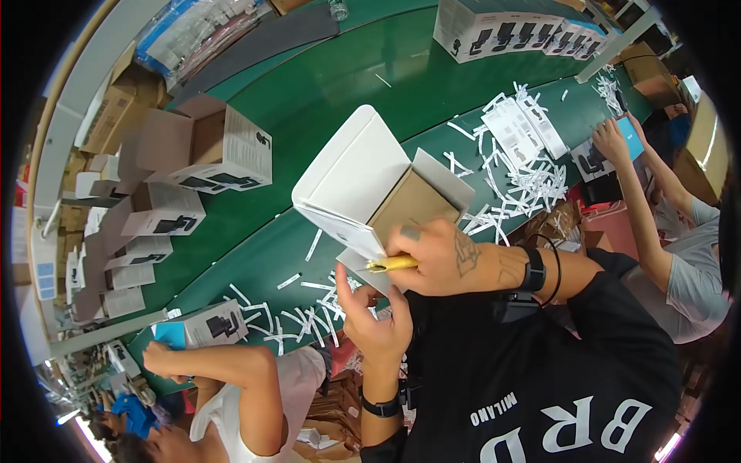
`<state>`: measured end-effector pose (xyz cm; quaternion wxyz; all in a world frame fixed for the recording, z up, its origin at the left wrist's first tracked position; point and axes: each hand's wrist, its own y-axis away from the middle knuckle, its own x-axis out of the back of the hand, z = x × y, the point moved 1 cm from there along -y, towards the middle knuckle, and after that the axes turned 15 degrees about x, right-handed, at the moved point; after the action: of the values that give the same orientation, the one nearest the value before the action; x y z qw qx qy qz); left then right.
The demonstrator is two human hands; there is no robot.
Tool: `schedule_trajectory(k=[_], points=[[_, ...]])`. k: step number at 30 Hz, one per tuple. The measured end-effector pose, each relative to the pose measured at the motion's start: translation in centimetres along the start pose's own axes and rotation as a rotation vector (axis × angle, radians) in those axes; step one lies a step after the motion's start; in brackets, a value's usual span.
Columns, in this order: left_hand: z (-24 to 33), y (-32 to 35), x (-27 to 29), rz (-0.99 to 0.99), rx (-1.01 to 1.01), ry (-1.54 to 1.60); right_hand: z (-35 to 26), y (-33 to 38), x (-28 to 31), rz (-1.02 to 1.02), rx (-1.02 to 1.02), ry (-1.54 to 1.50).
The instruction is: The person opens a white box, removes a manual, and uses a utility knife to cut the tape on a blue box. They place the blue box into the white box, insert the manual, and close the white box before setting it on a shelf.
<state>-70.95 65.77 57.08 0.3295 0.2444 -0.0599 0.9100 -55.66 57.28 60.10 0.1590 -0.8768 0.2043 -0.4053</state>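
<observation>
A white cardboard box (351, 166) stands in front of me, its lid raised, its flaps spread and its brown inside showing. My right hand (436, 258) is closed around a slim yellow tool (392, 264) that looks like a utility knife. Its tip points left, over the box's near edge. My left hand (374, 320) is below it, thumb and index finger spread apart at the box's near flap (363, 266). The index fingertip is beside that flap. Whether the other fingers touch the box is hidden.
White paper strips (532, 185) litter the green table (324, 100). Printed boxes stand open at the left (247, 147) and in a row at the back (502, 35). Flat printed sheets (513, 131) lie at the right. Co-workers' hands handle boxes at lower left (158, 359) and right (610, 143).
</observation>
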Motion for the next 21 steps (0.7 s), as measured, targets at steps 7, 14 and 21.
schedule_trajectory(k=[7,14,21], points=[[-1.2,-0.6,0.7,0.11,-0.073,-0.051,0.4,4.4,-0.6,-0.079,0.005,-0.049],[0.4,-2.3,2.5,0.278,-0.333,-0.357,1.2,6.8,5.2,0.221,0.057,0.119],[2.7,-3.0,3.5,0.112,-0.178,-0.008,4.5,7.3,5.1,0.484,-0.51,-0.184]])
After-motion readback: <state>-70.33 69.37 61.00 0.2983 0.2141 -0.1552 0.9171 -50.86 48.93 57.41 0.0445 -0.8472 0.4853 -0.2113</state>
